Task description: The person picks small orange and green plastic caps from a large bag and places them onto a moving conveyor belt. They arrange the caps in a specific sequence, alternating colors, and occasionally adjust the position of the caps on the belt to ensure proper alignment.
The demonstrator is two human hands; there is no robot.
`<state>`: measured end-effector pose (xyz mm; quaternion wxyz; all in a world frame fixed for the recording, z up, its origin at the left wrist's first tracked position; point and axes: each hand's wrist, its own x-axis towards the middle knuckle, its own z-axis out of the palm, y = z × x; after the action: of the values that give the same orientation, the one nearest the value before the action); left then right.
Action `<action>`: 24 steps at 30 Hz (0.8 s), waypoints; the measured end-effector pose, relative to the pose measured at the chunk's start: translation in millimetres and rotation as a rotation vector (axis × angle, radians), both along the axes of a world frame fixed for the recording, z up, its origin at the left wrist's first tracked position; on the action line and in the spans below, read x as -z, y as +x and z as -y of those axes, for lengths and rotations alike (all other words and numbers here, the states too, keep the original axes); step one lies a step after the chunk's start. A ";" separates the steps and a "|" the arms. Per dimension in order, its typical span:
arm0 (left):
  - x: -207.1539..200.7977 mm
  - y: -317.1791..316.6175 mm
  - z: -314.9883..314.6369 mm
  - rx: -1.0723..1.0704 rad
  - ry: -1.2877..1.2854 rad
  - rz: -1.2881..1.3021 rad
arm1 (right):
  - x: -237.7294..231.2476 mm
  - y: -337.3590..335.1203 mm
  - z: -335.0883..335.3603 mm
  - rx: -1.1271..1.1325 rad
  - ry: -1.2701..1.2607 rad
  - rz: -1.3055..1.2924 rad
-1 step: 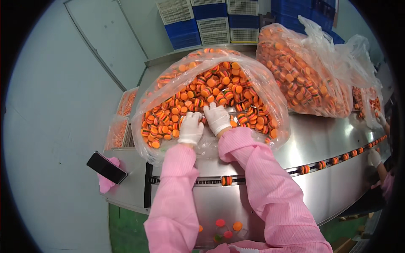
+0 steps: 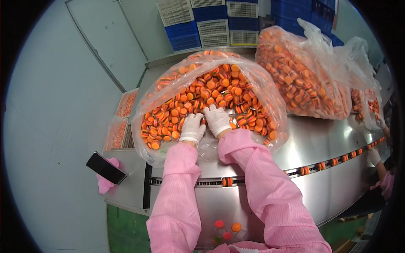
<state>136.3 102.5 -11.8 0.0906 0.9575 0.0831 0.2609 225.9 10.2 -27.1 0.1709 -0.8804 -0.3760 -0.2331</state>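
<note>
A large clear plastic bag (image 2: 276,88) lies open in front of me, full of burger-shaped candies (image 2: 211,84) with orange rounds and red, green and dark layers. Both my hands wear white gloves and reach into the bag's near side. My left hand (image 2: 193,127) is closed, its fingers curled down at the pile's near edge. Close beside it, my right hand (image 2: 217,120) is closed too, with bent fingers among the candies. The fingertips of both are hidden, so what they grip does not show.
A narrow conveyor track (image 2: 209,183) carrying spaced candies crosses the steel table (image 2: 312,139). Another full bag (image 2: 295,80) stands at right, near a co-worker's gloved hand (image 2: 373,157). A phone (image 2: 106,168) lies at left. Loose coloured pieces (image 2: 227,231) sit nearest me. Stacked crates (image 2: 213,31) stand behind.
My left hand and forearm have shifted very slightly right, and the sleeve now covers an orange piece near the lower edge. My right hand stays almost where it was.
</note>
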 end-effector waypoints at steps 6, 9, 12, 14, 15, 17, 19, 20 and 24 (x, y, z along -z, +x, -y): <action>13.4 38.4 30.5 -0.180 -0.036 -0.305 | -13.5 14.7 49.6 -0.305 0.376 -0.501; 18.5 43.5 37.0 -0.211 0.071 -0.268 | -2.0 10.2 83.2 -0.740 0.942 -1.282; 18.6 41.1 36.9 -0.238 0.150 -0.269 | -21.9 -27.8 131.5 -0.987 1.121 -1.823; 10.7 38.9 43.6 -0.245 0.114 -0.267 | -33.5 -46.8 160.0 -1.013 1.172 -1.990; 8.8 36.8 47.0 -0.232 0.102 -0.241 | -36.8 -55.1 173.5 -1.022 1.207 -2.073; 2.9 29.2 47.1 -0.216 0.058 -0.191 | -41.7 -68.3 195.0 -1.013 1.231 -2.120; -8.7 18.8 50.5 -0.095 -0.148 -0.020 | -41.6 -78.0 216.9 -1.021 1.256 -2.091; -12.8 10.9 51.6 -0.027 -0.225 0.092 | -42.0 -83.2 226.8 -0.931 1.232 -2.127; -29.7 -39.1 102.8 0.250 -0.296 0.194 | -29.6 -96.3 269.8 -0.648 1.106 -2.145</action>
<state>97.3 -0.3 17.9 0.2696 0.9069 -0.0077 0.3237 129.5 -259.7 2.4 0.7872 -0.3040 -0.0983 0.5274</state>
